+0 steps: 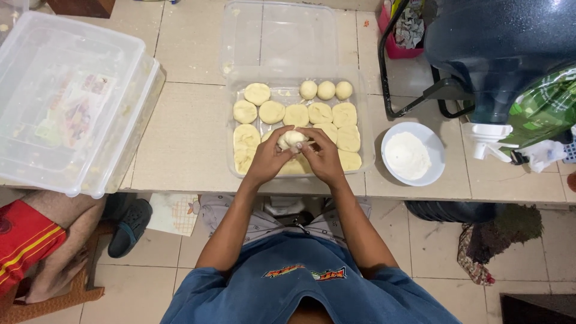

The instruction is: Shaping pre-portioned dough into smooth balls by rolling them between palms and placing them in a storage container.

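Pale dough ball (292, 139) pinched between our left hand (269, 157) and right hand (323, 157), mid-frame over the clear tray (230, 126).
It looks soft, light and easily dented, so we cup its sides gently; a green printed package (543, 111) sits far right, a colourful label under the upturned tub (72, 102) upper left.

Matt, soft dough pieces (272, 111) in a clear glossy plastic tray (230, 129)

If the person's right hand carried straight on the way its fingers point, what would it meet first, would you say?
The right hand points up-left at the dough ball it already touches, then the left hand fingers; depth is hard to judge.
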